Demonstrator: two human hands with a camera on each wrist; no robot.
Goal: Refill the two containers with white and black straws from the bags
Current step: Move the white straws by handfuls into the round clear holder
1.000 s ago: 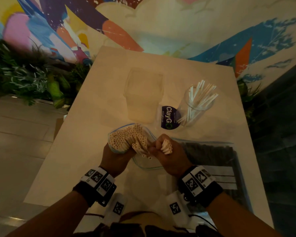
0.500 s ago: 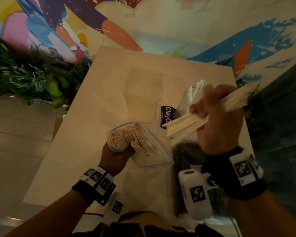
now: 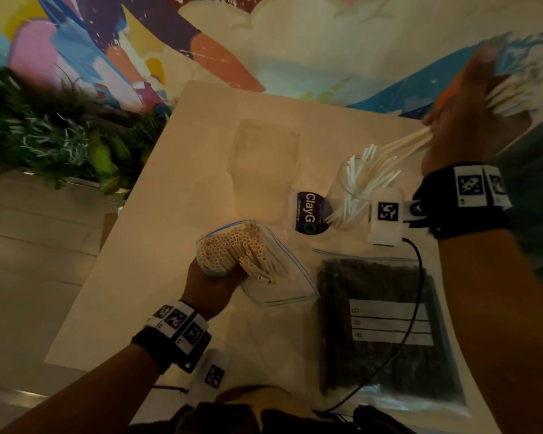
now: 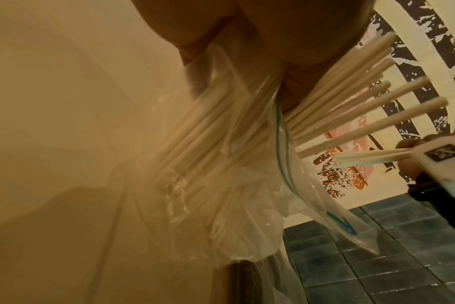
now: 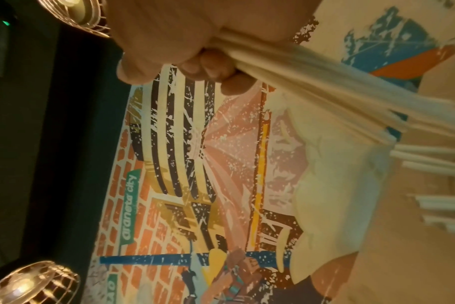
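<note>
My left hand (image 3: pixel 212 281) grips the open zip bag of white straws (image 3: pixel 242 250) and holds it upright near the middle of the table (image 3: pixel 176 189); in the left wrist view, straws (image 4: pixel 377 98) stick out of the bag's mouth (image 4: pixel 281 127). Raised at the far right, my right hand (image 3: pixel 464 111) clutches a bundle of white straws (image 3: pixel 405 142), their lower ends slanting toward the round clear container (image 3: pixel 351 195) that holds several white straws. The right wrist view shows its fingers (image 5: pixel 208 65) curled round that bundle (image 5: pixel 312 86). An empty square clear container (image 3: pixel 264 164) stands left of the round one. The bag of black straws (image 3: pixel 383 324) lies flat at the front right.
A ClayGo label (image 3: pixel 309 216) sits between the two containers. A black cable (image 3: pixel 414 308) trails across the black-straw bag. Green plants (image 3: pixel 54 145) line the left side, and a painted mural wall (image 3: pixel 295 42) rises behind the table.
My right hand has pulled a bundle of white straws from the bag and carried it up and to the right, above the round container. My left hand still holds the bag in place.
</note>
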